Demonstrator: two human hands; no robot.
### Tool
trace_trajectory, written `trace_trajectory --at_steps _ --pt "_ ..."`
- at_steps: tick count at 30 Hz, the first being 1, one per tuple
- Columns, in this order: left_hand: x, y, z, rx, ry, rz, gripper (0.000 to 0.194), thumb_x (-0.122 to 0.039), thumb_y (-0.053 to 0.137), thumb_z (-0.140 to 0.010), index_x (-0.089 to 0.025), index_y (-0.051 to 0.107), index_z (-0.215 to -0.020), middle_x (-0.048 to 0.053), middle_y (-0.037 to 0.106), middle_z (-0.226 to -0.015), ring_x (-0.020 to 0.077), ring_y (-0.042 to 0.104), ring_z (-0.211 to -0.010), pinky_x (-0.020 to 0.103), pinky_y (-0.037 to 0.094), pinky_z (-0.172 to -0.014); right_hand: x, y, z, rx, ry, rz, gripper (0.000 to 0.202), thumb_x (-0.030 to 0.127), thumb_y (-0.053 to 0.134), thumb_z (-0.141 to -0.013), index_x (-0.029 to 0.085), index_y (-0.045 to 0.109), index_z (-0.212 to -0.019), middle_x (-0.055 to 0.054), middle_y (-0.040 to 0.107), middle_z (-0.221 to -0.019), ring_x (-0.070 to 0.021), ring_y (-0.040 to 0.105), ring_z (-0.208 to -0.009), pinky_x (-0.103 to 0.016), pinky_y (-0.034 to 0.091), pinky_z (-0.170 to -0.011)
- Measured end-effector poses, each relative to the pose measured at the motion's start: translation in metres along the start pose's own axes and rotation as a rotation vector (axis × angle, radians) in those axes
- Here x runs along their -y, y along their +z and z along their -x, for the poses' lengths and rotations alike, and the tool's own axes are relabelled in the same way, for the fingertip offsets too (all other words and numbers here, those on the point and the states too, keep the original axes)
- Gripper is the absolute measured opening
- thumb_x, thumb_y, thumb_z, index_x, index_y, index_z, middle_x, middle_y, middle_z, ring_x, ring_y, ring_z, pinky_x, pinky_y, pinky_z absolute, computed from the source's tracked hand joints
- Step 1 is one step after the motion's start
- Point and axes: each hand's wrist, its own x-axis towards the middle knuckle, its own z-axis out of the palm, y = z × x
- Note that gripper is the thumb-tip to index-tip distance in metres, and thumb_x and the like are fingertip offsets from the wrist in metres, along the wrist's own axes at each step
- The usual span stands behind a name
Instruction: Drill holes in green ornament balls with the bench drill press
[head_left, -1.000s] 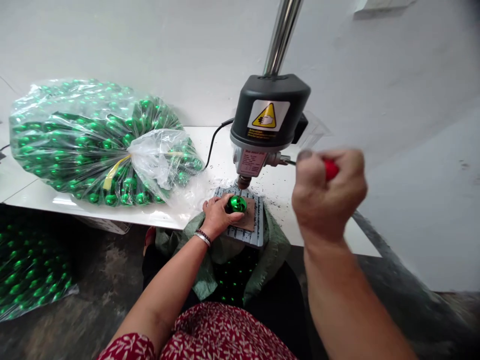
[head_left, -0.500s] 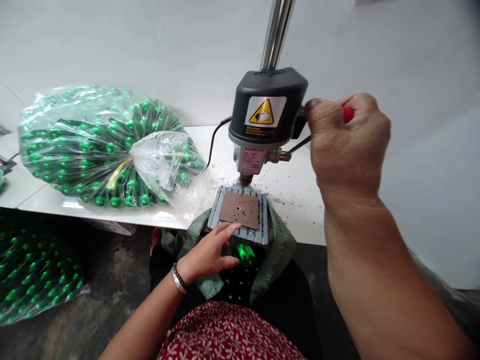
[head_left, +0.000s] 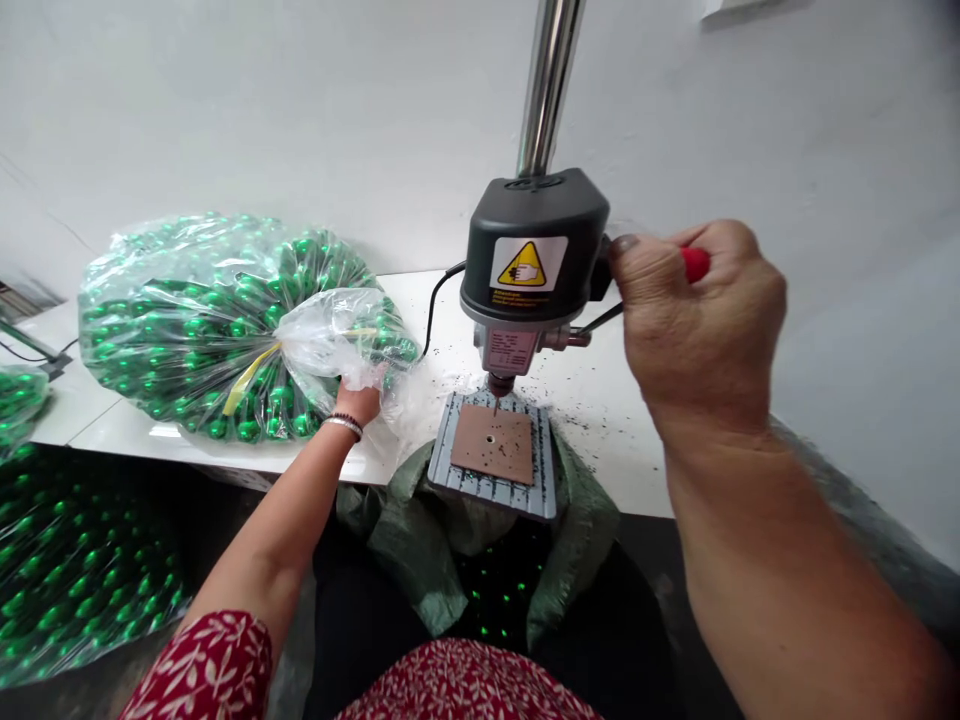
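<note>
My right hand (head_left: 697, 320) is closed round the red-tipped feed lever (head_left: 696, 264) on the right side of a small bench drill press (head_left: 536, 250). Below its chuck, a brown square board (head_left: 491, 442) with a small hole in the middle lies on the grooved metal base (head_left: 442, 462), and no ball sits on the board. My left hand (head_left: 358, 400) is at the clear plastic at the front of a tied bag of shiny green balls (head_left: 217, 340). Its fingers are hidden in the crumpled plastic, so what they touch cannot be seen.
Dark shavings (head_left: 592, 445) are scattered on the white table (head_left: 142, 430) round the base. An open green woven sack (head_left: 420, 545) with green balls inside hangs below the base at my lap. Another bag of green balls (head_left: 75, 560) stands low on the left. A black cord (head_left: 431, 310) runs behind the drill.
My left hand has moved from the front of the board, where it was open above a green ball over the sack, leftward to the bag. My right hand stays on the lever.
</note>
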Motion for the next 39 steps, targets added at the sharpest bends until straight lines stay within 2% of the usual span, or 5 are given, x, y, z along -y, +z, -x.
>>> trace_trajectory --at_steps 7,13,19,23,39 --pt "0.001 0.017 -0.013 0.03 -0.036 0.142 0.062 -0.02 0.065 -0.08 -0.014 0.051 -0.14 0.019 0.062 -0.134 0.0337 0.058 -0.121 0.047 0.044 -0.105 -0.011 0.003 -0.001 -0.03 -0.148 -0.076 0.055 0.068 0.052 -0.082 0.015 0.044 -0.071 0.007 0.041 -0.06 -0.0017 0.031 -0.057 -0.022 0.032 -0.06" --pt "-0.002 0.0 0.033 0.003 -0.047 0.325 0.056 -0.024 0.069 -0.077 -0.013 0.056 -0.13 0.015 0.066 -0.122 0.0296 0.06 -0.116 0.041 0.047 -0.099 -0.007 0.003 0.001 -0.034 -0.088 -0.093 0.056 0.069 0.054 -0.079 0.015 0.043 -0.07 0.006 0.042 -0.062 -0.0022 0.034 -0.059 -0.023 0.033 -0.062" --pt "-0.022 -0.024 0.127 0.149 -0.362 1.831 0.068 -0.042 0.073 -0.075 -0.03 0.048 -0.137 0.0 0.063 -0.095 0.0095 0.059 -0.065 0.019 0.042 -0.054 -0.006 0.003 0.002 -0.041 -0.088 -0.1 0.046 0.058 0.057 -0.083 0.016 0.043 -0.072 0.007 0.042 -0.062 -0.0021 0.035 -0.061 -0.026 0.035 -0.065" --pt "-0.05 -0.021 0.153 0.313 -0.434 2.235 0.065 -0.04 0.079 -0.073 -0.033 0.051 -0.131 0.002 0.065 -0.103 0.0131 0.067 -0.074 0.017 0.044 -0.054 -0.005 0.003 0.002 -0.039 -0.097 -0.109 0.046 0.058 0.055 -0.083 0.016 0.042 -0.071 0.007 0.039 -0.062 -0.002 0.036 -0.062 -0.027 0.035 -0.067" --pt "-0.104 -0.005 0.09 0.102 -0.167 1.467 0.044 -0.035 0.077 -0.073 -0.018 0.07 -0.112 0.004 0.072 -0.104 0.0169 0.064 -0.094 0.028 0.05 -0.086 0.002 0.01 -0.032 0.063 0.004 -0.039 0.039 0.039 0.056 -0.089 0.018 0.033 -0.065 0.005 0.032 -0.06 -0.006 0.026 -0.062 -0.027 0.026 -0.069"
